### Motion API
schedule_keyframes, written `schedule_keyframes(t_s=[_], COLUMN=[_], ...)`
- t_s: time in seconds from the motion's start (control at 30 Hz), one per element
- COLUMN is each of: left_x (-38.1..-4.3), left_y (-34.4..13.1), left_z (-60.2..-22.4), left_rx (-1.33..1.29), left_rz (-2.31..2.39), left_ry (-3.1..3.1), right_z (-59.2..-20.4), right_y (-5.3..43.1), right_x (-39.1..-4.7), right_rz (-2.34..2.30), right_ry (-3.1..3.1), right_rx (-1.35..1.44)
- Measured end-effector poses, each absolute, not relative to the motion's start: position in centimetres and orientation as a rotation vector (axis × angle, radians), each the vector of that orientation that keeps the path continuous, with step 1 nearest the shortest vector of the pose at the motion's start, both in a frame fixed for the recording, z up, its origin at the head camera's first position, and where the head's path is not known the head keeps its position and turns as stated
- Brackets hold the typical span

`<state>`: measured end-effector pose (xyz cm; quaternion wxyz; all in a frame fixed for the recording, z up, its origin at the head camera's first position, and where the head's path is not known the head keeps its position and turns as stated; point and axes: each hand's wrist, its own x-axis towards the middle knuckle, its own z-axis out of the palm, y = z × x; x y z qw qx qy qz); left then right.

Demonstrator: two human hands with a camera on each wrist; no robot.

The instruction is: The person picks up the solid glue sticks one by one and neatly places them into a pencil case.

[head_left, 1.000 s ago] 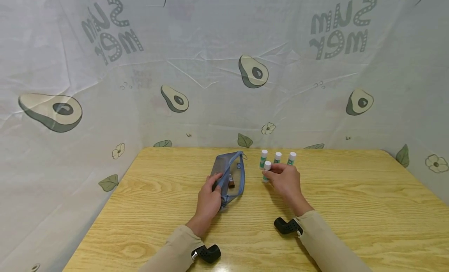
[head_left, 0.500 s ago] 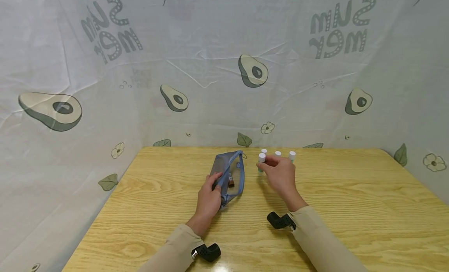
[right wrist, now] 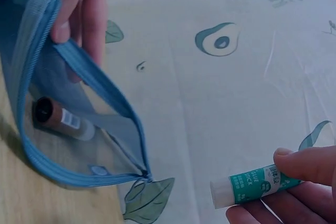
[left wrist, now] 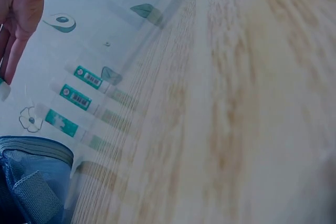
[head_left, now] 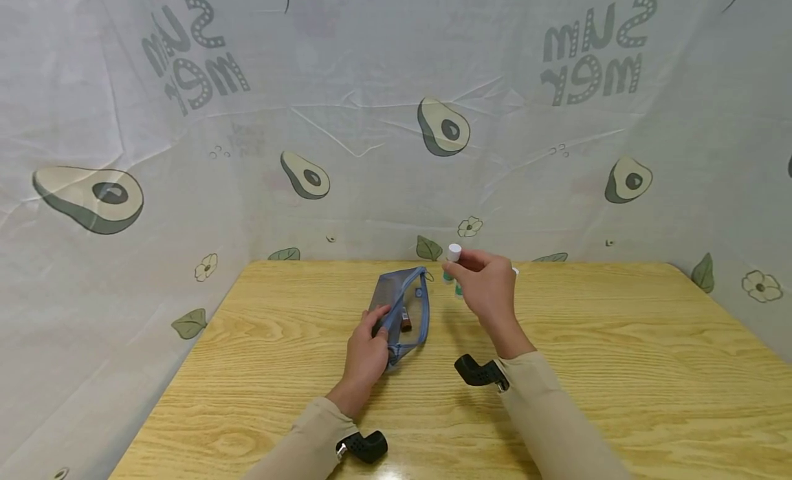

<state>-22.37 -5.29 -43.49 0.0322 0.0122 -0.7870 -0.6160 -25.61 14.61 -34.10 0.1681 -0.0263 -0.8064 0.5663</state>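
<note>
My left hand [head_left: 366,353] grips the edge of a blue mesh zip pouch [head_left: 388,291], thumb on the zip side and fingers behind. The pouch lies unzipped with its mouth facing right. Inside rests a small tube with a brown end [right wrist: 63,119]. My right hand [head_left: 489,287] pinches a green-and-white glue stick [right wrist: 262,184] between thumb and fingers, raised to the right of the pouch mouth. Three more glue sticks stand upright in a row in the left wrist view, one of them a green-labelled glue stick [left wrist: 76,97]. The right hand mostly hides them in the head view.
The wooden table [head_left: 247,390] reaches back to a hanging cloth [head_left: 371,225] printed with avocados and leaves. Black wrist mounts [head_left: 479,371] stick out from both sleeves close above the tabletop.
My right hand has lifted the glue stick from near the tabletop and carried it up and left toward the pouch. The left hand and the pouch stay in place.
</note>
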Motion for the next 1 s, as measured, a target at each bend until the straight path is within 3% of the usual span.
schedule_keyframes(t_s=[0.5,1.0], left_x=[-22.6,-22.5], left_y=[-5.2,-5.3], left_z=[-43.6,-43.4], left_rx=[0.045,0.065], left_rz=[-1.879,-1.885], left_ry=[-2.436,-2.441], right_z=[-31.1,-31.8], right_y=[13.4,12.8], right_x=[-25.4,-25.7], right_rz=[1.774,1.803], right_ry=[-2.089,-2.029], right_rx=[-0.046,0.021])
